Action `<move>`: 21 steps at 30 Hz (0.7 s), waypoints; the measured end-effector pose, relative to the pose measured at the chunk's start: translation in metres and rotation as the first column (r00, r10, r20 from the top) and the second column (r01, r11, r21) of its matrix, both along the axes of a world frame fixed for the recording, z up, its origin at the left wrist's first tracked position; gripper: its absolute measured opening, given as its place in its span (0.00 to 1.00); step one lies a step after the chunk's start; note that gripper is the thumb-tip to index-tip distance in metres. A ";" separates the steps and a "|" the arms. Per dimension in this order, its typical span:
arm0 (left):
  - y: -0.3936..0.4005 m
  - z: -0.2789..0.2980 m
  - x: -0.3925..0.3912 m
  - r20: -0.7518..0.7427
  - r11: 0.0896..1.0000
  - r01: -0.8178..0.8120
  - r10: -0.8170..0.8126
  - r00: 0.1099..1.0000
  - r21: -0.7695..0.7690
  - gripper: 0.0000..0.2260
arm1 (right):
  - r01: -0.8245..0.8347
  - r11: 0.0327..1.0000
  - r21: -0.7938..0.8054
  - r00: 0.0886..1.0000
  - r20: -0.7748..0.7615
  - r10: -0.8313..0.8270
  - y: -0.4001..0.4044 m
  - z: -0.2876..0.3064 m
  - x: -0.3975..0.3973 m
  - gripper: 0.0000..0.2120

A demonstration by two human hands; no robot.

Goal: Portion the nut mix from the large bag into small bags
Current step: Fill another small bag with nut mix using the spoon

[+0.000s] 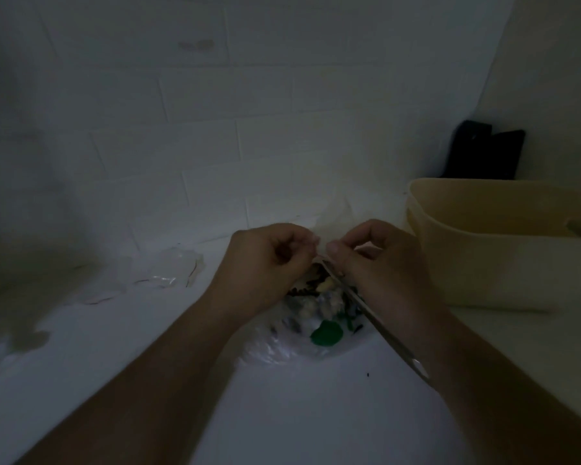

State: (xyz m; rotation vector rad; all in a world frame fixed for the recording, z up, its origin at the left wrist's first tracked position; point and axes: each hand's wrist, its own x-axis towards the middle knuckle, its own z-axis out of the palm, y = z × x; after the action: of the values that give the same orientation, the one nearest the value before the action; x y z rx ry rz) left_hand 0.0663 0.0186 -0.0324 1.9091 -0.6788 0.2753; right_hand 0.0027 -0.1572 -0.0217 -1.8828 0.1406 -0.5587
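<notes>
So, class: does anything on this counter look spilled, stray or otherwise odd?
One small dark speck lies loose on the white counter, near the bag of nut mix that both hands pinch at its top. It may be a dropped crumb; the dim picture hides more.

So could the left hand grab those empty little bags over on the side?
Probably yes: nothing lies between the left hand and the small bags, but it is pinching the nut bag now.

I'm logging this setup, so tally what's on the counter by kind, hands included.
Hands: 2, left hand and right hand, both pinching the nut mix bag
Nut mix bag: 1
Empty clear bags: 1 loose pile, count unclear
Beige bin: 1
Dark object by the wall: 1
Total: 6
</notes>
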 end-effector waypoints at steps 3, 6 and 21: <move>-0.001 -0.001 -0.002 0.014 1.000 -0.017 0.017 1.000 0.023 0.05 | 0.026 1.000 0.011 1.000 0.011 -0.026 0.001 0.000 0.000 0.07; -0.002 0.001 -0.007 -0.038 0.999 0.044 -0.045 0.998 -0.029 0.04 | 0.007 1.000 0.000 1.000 0.029 -0.007 0.004 -0.003 -0.001 0.07; -0.008 -0.001 -0.010 0.045 0.997 -0.075 0.074 0.996 0.027 0.06 | 0.117 0.941 -0.317 0.992 0.089 -0.094 0.002 -0.004 -0.004 0.09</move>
State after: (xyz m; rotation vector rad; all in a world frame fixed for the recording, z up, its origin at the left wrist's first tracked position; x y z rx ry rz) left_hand 0.0568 0.0104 -0.0338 1.9633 -0.6443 0.3568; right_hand -0.0014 -0.1555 -0.0259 -2.1782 0.1080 -0.7595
